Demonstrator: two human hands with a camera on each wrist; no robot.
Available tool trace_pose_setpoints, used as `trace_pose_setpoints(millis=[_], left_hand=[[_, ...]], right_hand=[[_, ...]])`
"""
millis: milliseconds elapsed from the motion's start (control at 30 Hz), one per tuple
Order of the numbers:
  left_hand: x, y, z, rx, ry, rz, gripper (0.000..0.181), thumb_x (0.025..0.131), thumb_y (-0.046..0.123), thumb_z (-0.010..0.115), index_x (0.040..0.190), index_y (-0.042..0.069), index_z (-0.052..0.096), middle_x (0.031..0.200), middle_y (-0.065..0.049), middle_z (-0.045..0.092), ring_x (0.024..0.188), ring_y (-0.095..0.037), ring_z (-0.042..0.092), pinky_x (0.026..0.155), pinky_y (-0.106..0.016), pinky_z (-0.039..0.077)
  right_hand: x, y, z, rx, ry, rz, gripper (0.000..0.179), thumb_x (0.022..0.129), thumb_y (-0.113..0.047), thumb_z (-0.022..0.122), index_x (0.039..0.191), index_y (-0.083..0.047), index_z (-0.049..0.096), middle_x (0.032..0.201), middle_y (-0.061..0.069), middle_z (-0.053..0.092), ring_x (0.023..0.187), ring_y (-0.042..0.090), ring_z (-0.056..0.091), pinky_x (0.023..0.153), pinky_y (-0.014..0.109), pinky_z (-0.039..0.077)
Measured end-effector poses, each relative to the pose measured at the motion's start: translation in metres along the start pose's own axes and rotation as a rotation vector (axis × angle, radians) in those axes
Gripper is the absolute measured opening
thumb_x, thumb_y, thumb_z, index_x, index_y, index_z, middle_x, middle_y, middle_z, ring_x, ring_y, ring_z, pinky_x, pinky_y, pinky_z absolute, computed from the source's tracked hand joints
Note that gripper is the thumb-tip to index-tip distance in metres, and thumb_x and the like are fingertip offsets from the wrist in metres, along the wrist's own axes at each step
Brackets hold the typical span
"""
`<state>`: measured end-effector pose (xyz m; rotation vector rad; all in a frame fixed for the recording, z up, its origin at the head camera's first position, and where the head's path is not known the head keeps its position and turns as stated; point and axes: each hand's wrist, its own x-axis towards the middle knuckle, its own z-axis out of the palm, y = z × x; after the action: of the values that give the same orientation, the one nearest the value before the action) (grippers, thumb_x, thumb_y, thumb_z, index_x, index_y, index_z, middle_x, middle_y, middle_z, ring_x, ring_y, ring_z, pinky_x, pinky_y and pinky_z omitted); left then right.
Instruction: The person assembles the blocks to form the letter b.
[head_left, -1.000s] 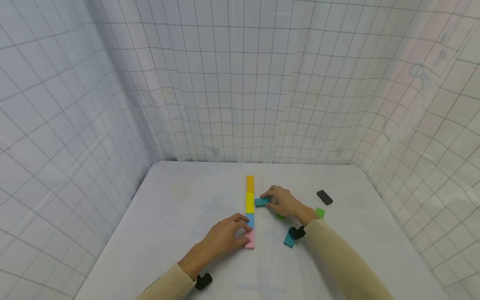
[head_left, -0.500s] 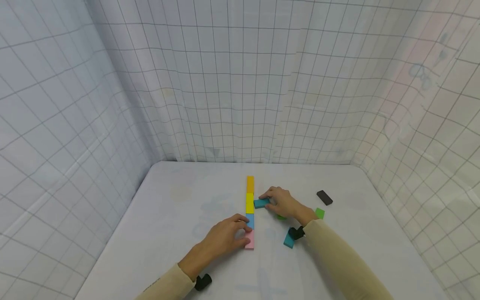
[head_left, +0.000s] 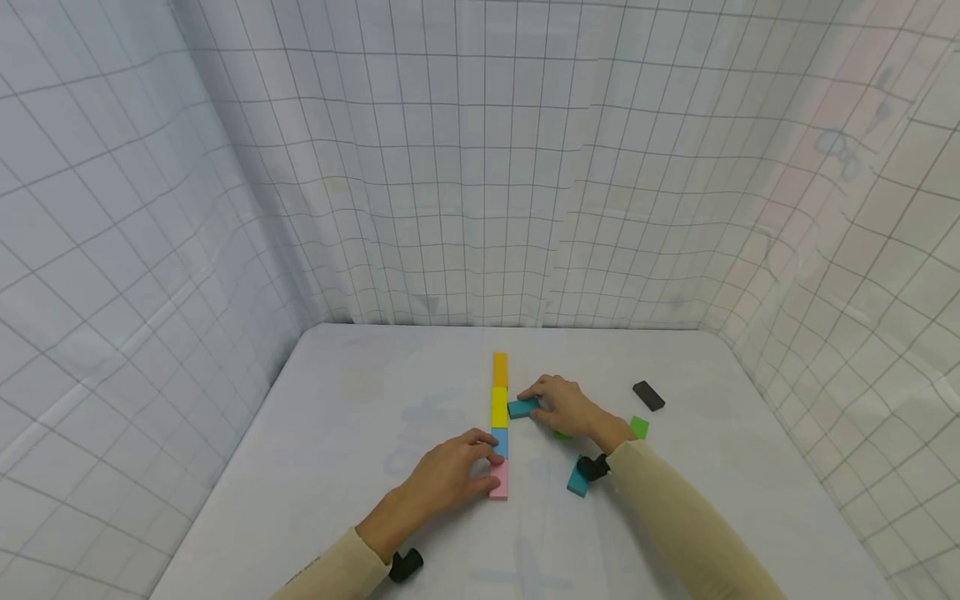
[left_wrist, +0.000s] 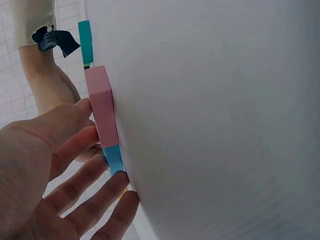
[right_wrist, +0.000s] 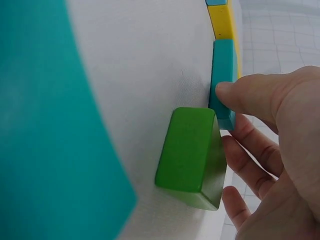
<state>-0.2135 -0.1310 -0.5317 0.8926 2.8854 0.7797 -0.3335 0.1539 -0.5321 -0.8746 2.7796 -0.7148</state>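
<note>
A row of blocks runs away from me: a pink block (head_left: pixel 499 480), a light blue block (head_left: pixel 500 443), a yellow block (head_left: pixel 499 407) and an orange block (head_left: pixel 500 369). My left hand (head_left: pixel 447 473) rests at the row's near end. Its thumb touches the pink block and its relaxed fingers lie against the pink and light blue ones. My right hand (head_left: pixel 567 405) pinches a teal block (right_wrist: pixel 223 75) between thumb and fingers. That block lies crosswise, its left end against or very close to the yellow block's right side.
Under the right hand is a green block (right_wrist: pixel 187 150), mostly hidden in the head view. A second teal block (head_left: pixel 577 481) lies by the right wrist. Another green block (head_left: pixel 639 427) and a black block (head_left: pixel 648 396) lie farther right. Gridded white curtains (head_left: pixel 465 167) surround the white table (head_left: pixel 375 375).
My right hand has shifted the teal block slightly left and toward me, up to the yellow block's side. The left hand and the row have stayed in place.
</note>
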Motion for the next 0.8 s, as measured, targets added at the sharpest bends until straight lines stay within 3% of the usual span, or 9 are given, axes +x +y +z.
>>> trace_pose_setpoints(millis=[800], left_hand=[[0.0006,0.0008,-0.0007,-0.015,-0.014,-0.013,0.026,0.104,0.029,0.091,0.126,0.016,0.088,0.150,-0.003,0.076,0.134,-0.028,0.079,0.114,-0.052,0.067]], right_hand=[[-0.0017,-0.0029,-0.0004,0.003,0.012,0.009,0.040,0.111,-0.018,0.078,0.151,-0.017,0.078,0.145,0.010,0.075,0.138,0.034,0.067,0.119,0.071,0.049]])
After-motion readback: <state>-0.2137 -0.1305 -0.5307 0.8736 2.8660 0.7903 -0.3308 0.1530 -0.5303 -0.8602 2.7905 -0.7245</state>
